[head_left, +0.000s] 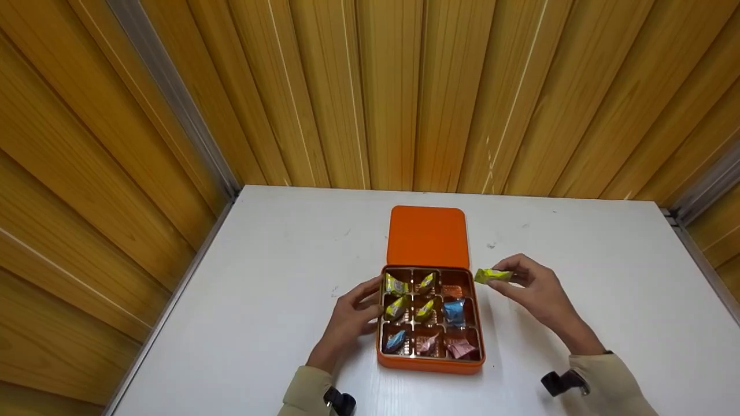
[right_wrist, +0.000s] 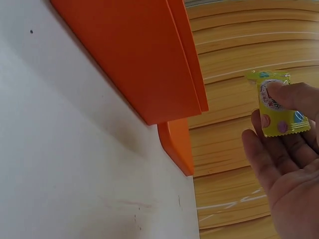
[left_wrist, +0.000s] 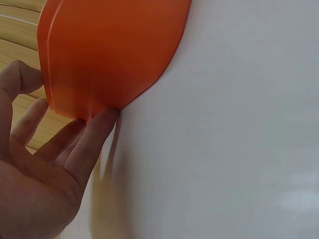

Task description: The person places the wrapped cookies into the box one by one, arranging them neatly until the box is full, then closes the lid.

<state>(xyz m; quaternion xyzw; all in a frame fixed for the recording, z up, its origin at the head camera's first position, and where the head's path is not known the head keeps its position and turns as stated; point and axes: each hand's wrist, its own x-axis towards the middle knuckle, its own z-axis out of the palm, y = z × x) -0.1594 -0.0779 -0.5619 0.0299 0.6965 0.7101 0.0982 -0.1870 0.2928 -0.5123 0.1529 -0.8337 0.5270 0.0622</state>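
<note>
In the head view an orange tin (head_left: 430, 364) lies open, its insert divided into three rows of three compartments. Yellow-green wrapped candies (head_left: 396, 284) sit in the left and middle compartments of the two far rows. A blue candy (head_left: 455, 312) lies at the middle right and another at the near left, with pink candies (head_left: 461, 348) beside that one. The far right compartment shows its bare bottom. My right hand (head_left: 535, 292) pinches a yellow-green wrapped candy (right_wrist: 279, 107) between thumb and fingers, just right of the tin. My left hand (left_wrist: 50, 164) touches the tin's left side with extended fingers.
The tin's orange lid (head_left: 428, 236) lies directly behind it on the white table (head_left: 277, 277). Wood-patterned panels (head_left: 387, 92) rise beyond the table's far edge and along both sides. A small black wrist device (head_left: 563, 382) is on each sleeve.
</note>
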